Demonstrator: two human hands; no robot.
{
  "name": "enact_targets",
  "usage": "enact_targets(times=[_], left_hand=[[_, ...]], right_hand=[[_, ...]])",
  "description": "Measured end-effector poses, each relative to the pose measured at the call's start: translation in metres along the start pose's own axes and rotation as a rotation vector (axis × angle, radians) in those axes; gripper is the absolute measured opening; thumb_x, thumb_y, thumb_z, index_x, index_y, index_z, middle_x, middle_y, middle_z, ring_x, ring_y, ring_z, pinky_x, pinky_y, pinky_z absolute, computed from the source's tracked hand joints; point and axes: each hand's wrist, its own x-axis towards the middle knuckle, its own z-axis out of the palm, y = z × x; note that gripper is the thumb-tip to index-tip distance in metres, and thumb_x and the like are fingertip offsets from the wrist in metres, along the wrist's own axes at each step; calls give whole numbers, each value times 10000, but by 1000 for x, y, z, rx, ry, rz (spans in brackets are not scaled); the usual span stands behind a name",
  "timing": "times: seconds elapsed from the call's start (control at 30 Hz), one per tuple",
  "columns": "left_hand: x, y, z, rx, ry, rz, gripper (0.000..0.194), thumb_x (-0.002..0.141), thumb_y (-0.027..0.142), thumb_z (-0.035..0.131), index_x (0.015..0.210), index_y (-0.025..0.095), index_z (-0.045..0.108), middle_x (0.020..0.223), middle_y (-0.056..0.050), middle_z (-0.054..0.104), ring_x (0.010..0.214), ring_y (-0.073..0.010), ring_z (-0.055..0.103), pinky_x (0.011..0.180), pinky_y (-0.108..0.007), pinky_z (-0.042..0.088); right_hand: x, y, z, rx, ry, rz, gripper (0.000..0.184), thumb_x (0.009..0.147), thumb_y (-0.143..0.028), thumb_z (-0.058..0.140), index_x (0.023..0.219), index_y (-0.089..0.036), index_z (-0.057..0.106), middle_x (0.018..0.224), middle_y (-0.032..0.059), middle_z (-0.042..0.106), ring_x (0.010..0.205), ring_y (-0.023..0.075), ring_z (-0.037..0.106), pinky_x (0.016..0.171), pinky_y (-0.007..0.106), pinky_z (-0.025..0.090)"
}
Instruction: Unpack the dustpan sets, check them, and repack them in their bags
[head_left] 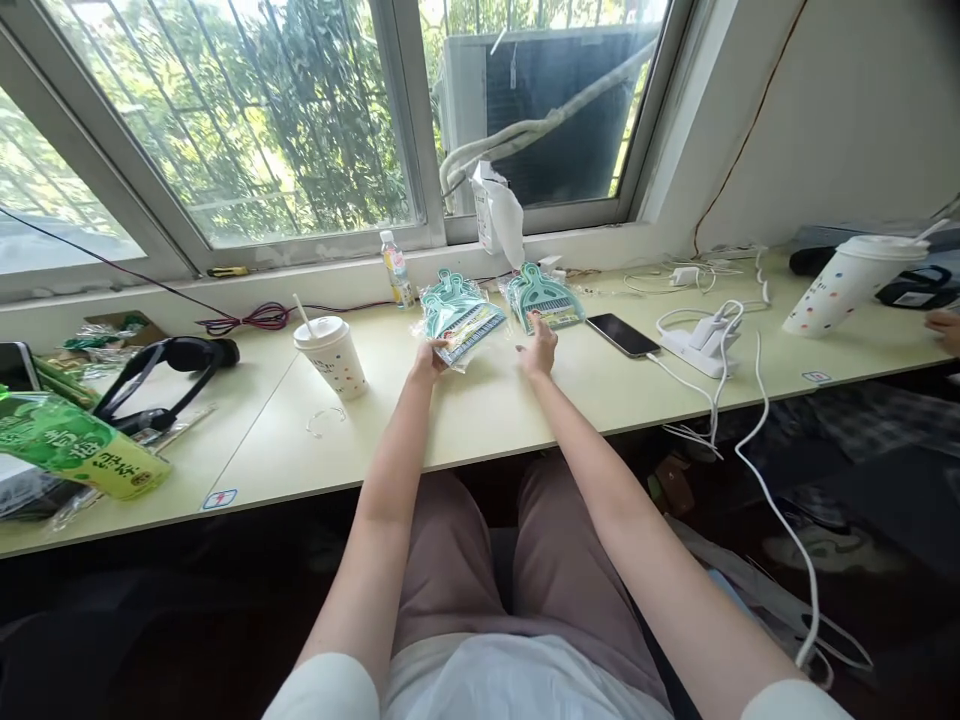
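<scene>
My left hand grips the near edge of a packaged teal mini dustpan and brush set. Its clear wrapper and printed label are tilted toward me, and more teal handles show just behind it. To the right lies another teal dustpan and brush set, also wrapped in clear plastic. My right hand is at the near edge of that set, thumb and fingers apart; whether the fingertips touch the wrapper is hard to tell.
A white cup with a straw stands left, beside headphones and a green bag. Right are a phone, a power strip, another cup and another person's hand. A bottle stands behind.
</scene>
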Motion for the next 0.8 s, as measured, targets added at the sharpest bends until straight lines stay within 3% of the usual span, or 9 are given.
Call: enact_targets(times=[0.1,0.23,0.3,0.47,0.57,0.8], left_hand=[[-1,3,-6,-79,-30,-68,477,665,67,590,1133,143,645,845,-81,720,771,-220,721,673,-309,608],[-3,1,-6,-73,-59,-131,565,657,32,584,1215,112,623,930,-124,745,834,-251,743,663,-314,609],[-4,1,-7,-46,-95,-168,557,689,25,587,1240,99,615,960,-142,750,831,-256,750,626,-300,598],[-8,3,-13,75,-276,-238,444,807,70,634,1248,117,632,1025,-163,760,818,-238,758,550,-247,566],[-10,3,-15,152,-427,-260,410,789,70,737,1188,131,663,1011,-150,763,761,-204,751,578,-235,586],[-10,2,-15,452,-494,-226,324,718,102,845,997,106,681,878,-99,756,676,-156,735,596,-200,581]], right_hand=[[-6,-12,9,-70,17,-180,586,701,-22,745,1209,-306,673,1434,24,610,1442,190,408,1283,468,231],[-11,-17,9,-9,50,-174,150,837,-167,718,931,-281,748,1119,40,742,1249,233,544,1244,483,305],[-11,-16,6,-12,77,-144,65,874,-232,698,837,-278,725,1018,49,740,1215,250,546,1227,488,326],[-10,-12,5,-145,69,-185,99,965,-302,573,917,-266,651,1108,68,684,1264,247,495,1214,471,321],[-9,-9,7,-206,111,-224,153,1007,-315,480,945,-255,607,1103,78,659,1231,243,505,1170,446,361],[-6,-10,8,-513,182,-315,253,1036,-375,448,964,-211,627,1071,112,686,1071,270,547,1027,443,406]])
